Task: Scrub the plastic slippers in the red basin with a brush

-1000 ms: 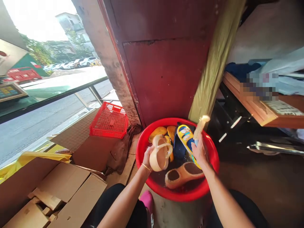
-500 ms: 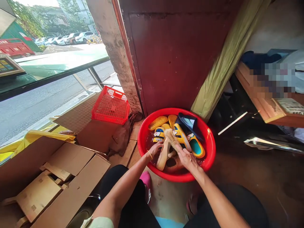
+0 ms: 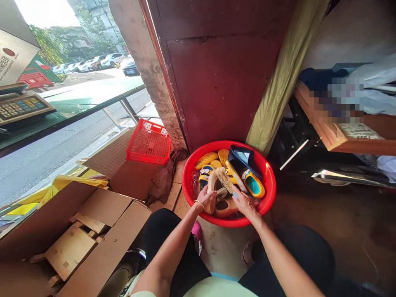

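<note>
My left hand (image 3: 205, 197) is closed around a beige slipper (image 3: 211, 184), which it holds tilted on edge over the water. In my right hand (image 3: 244, 203) is a scrubbing brush (image 3: 225, 180), its pale bristles beside the slipper's upper end. Both are above a red basin (image 3: 186, 181) of water. Several yellow slippers with cartoon patterns lie in it, one with a teal insole (image 3: 254, 184). A dark blue slipper (image 3: 243, 159) leans on the far rim. Another beige slipper (image 3: 225, 207) sits at the near side, partly under my hands.
To the left are a cardboard box (image 3: 102, 247) with a wooden stool (image 3: 72, 249) inside and a red plastic crate (image 3: 150, 142). A maroon door (image 3: 216, 90) and a greenish curtain (image 3: 272, 82) stand behind the basin. A wooden-edged shelf (image 3: 337, 142) juts in at right.
My left hand has turned the beige slipper from sole-up to on edge and grips it lower down. The brush stays near its upper end. The whole view has shifted slightly.
</note>
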`<act>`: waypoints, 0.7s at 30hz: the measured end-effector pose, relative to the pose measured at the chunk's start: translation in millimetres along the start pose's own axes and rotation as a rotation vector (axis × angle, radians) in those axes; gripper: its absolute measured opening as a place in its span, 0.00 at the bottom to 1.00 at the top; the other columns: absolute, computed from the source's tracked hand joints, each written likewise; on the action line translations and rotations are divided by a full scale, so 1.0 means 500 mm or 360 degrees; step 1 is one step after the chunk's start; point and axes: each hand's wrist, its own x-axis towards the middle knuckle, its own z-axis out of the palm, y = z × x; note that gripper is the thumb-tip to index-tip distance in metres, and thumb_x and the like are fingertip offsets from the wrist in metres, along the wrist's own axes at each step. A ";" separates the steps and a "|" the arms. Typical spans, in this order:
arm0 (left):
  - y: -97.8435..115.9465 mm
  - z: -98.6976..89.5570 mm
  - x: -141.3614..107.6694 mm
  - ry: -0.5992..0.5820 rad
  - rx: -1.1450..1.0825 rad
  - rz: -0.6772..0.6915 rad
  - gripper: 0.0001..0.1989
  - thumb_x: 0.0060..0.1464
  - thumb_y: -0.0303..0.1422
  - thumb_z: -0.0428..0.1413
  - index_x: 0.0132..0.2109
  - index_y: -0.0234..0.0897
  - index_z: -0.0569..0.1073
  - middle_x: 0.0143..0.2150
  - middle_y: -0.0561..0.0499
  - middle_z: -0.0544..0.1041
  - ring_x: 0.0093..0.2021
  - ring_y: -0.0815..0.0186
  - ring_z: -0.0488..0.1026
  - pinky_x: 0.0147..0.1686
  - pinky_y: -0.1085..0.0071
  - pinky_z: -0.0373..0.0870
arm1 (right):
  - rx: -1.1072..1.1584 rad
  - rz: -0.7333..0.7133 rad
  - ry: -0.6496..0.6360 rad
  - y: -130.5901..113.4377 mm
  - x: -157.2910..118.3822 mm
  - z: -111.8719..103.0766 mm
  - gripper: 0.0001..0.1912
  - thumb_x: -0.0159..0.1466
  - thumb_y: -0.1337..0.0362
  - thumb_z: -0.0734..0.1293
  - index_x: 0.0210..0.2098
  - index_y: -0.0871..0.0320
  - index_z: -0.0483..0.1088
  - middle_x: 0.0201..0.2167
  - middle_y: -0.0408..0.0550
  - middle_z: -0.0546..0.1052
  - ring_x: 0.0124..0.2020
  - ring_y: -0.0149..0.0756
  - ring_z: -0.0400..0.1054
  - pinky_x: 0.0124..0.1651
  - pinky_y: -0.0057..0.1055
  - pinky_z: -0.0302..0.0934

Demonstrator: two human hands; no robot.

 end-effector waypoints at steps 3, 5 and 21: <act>0.005 0.007 -0.012 0.0113 0.0197 0.0068 0.28 0.45 0.36 0.67 0.54 0.37 0.72 0.42 0.45 0.79 0.50 0.48 0.75 0.52 0.54 0.71 | -0.0045 0.0045 -0.0031 -0.005 -0.002 0.001 0.33 0.68 0.64 0.60 0.72 0.52 0.53 0.49 0.52 0.80 0.46 0.39 0.76 0.48 0.33 0.70; 0.009 0.011 -0.023 0.0142 0.0269 0.0099 0.29 0.46 0.37 0.67 0.55 0.38 0.72 0.42 0.46 0.79 0.51 0.48 0.75 0.53 0.54 0.70 | -0.0082 0.0042 -0.0041 -0.009 -0.004 -0.002 0.34 0.68 0.64 0.60 0.72 0.51 0.52 0.48 0.51 0.80 0.44 0.40 0.76 0.47 0.33 0.70; -0.009 -0.004 -0.011 0.0025 0.0721 0.0421 0.45 0.39 0.41 0.70 0.65 0.38 0.65 0.55 0.43 0.77 0.58 0.45 0.71 0.61 0.49 0.62 | -0.0305 0.0401 -0.0167 -0.039 0.015 0.022 0.34 0.72 0.63 0.57 0.75 0.47 0.42 0.43 0.55 0.78 0.40 0.42 0.76 0.42 0.33 0.65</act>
